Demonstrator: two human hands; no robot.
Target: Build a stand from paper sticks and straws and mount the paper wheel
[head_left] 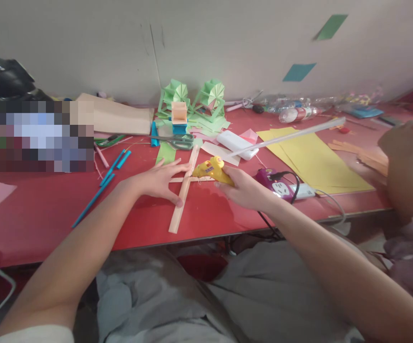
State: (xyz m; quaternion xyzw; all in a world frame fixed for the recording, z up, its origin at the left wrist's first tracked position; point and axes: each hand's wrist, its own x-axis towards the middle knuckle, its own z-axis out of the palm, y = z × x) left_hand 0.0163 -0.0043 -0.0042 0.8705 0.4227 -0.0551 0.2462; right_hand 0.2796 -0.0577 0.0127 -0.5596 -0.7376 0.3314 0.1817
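My left hand (158,181) lies flat on the red table (49,209), fingers spread, pressing a long pale wooden strip (181,200) where a thinner strip crosses it. My right hand (244,188) grips a yellow hot glue gun (213,170), its nozzle pointing left at the crossing of the two strips, just beside my left fingertips. The gun's black cord (263,219) trails off the table's front edge.
Scissors (178,141), green paper models (192,102), blue paper rolls (111,174), yellow paper sheets (314,159), a long white stick (288,136), a purple power strip (278,186) and plastic bottles (294,113) lie about. Another person's hand (403,143) works at the right.
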